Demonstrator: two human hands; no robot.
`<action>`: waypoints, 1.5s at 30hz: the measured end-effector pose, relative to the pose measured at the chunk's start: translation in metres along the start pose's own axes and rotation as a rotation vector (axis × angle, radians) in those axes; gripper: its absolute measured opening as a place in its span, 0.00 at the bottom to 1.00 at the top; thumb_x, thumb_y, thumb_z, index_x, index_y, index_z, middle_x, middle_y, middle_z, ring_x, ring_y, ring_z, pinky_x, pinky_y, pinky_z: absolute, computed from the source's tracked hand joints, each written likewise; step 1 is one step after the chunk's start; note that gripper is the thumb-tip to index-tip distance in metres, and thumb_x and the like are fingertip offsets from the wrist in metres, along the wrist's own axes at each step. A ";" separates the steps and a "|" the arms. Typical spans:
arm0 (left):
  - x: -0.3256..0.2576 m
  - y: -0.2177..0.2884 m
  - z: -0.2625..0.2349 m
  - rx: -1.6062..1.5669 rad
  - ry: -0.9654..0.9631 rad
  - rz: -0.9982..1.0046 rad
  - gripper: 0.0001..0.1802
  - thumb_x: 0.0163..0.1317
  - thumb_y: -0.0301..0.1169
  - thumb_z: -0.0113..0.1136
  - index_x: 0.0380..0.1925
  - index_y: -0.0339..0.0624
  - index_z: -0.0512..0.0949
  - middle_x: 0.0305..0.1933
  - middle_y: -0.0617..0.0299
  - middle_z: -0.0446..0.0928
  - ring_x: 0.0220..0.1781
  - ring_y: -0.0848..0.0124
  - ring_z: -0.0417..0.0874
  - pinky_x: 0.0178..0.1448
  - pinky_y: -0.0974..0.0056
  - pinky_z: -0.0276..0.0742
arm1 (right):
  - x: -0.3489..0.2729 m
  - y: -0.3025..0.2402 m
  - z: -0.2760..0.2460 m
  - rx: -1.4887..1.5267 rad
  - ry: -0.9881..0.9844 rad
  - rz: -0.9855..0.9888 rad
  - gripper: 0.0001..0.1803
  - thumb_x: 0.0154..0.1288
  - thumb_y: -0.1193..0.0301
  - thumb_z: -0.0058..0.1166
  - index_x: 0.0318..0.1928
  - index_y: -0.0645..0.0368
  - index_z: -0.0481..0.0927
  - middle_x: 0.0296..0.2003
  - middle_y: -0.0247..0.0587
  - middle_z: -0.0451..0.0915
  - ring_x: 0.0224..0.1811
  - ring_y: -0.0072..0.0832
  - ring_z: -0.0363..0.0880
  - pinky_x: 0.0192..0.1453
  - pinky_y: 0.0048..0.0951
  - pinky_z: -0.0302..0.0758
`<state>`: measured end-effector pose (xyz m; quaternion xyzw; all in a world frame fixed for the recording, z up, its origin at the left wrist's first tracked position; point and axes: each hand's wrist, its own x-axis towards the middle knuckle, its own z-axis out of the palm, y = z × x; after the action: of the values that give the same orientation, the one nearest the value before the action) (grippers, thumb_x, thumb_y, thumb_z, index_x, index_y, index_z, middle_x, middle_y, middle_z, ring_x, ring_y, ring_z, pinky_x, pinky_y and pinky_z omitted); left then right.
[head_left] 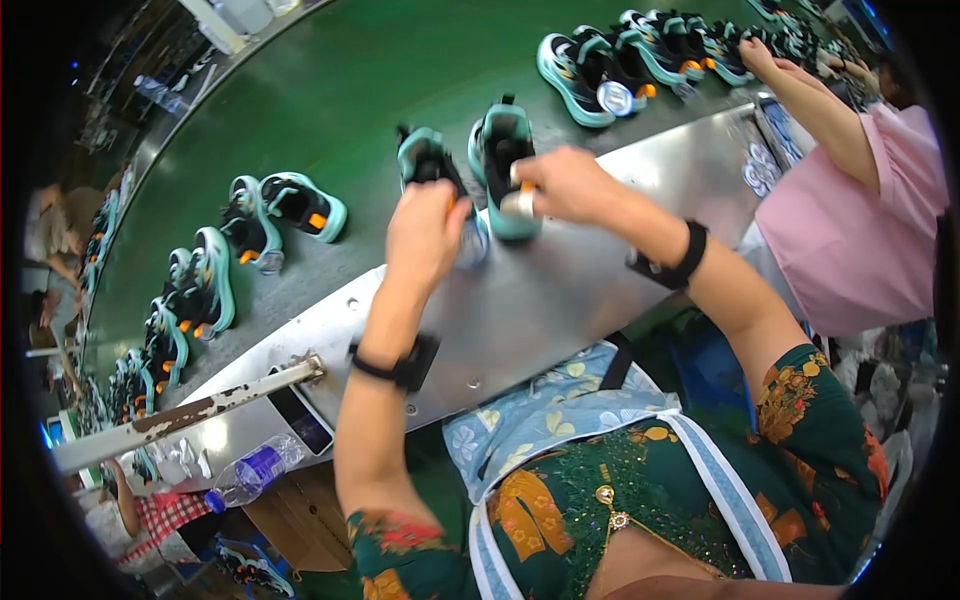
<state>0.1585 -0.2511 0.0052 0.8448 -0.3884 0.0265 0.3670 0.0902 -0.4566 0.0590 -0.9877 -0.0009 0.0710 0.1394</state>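
Note:
Two mint-green and black sneakers stand side by side in front of me, heels away, where the green belt meets a metal ledge. My left hand [428, 238] is closed over the front of the left sneaker [425, 155] and hides most of its toe. A clear, round tag [473, 243] hangs beside that hand, blurred. At the side of the right sneaker [503, 140], my right hand [572, 187] has its fingers bent against the upper. White wrapping shows on its fingertips. Both hands are slightly smeared by motion. Black bands circle both wrists.
More sneakers [303, 207] line the green belt [400, 70] to the left, others [580, 80] to the right. A phone [300, 410] and a plastic bottle [258, 470] lie by a chipped metal bar [200, 408]. A co-worker in pink [850, 220] works at my right.

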 end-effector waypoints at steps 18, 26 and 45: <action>-0.158 0.097 0.038 -0.249 0.058 -0.407 0.10 0.60 0.28 0.62 0.38 0.36 0.74 0.24 0.56 0.74 0.24 0.71 0.75 0.31 0.65 0.71 | -0.077 -0.021 0.016 0.447 -0.220 -0.525 0.29 0.51 0.69 0.66 0.56 0.50 0.74 0.33 0.42 0.79 0.34 0.42 0.81 0.39 0.39 0.75; -0.156 0.103 0.016 -0.796 0.011 -0.878 0.12 0.64 0.33 0.61 0.30 0.34 0.76 0.23 0.69 0.75 0.21 0.83 0.67 0.26 0.75 0.62 | -0.088 -0.035 0.012 0.044 -0.418 -0.606 0.26 0.46 0.75 0.63 0.50 0.53 0.73 0.30 0.45 0.76 0.35 0.48 0.80 0.36 0.44 0.74; -0.151 0.134 0.029 -1.164 -0.217 -0.975 0.13 0.70 0.37 0.53 0.32 0.39 0.77 0.22 0.60 0.81 0.12 0.85 0.60 0.17 0.75 0.54 | -0.119 -0.022 0.036 0.132 0.113 -0.418 0.14 0.54 0.61 0.66 0.37 0.55 0.81 0.25 0.40 0.76 0.33 0.40 0.76 0.41 0.41 0.70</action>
<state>-0.0442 -0.2311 0.0150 0.5889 0.0430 -0.4303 0.6827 -0.0323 -0.4277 0.0476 -0.9572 -0.1933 -0.0149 0.2150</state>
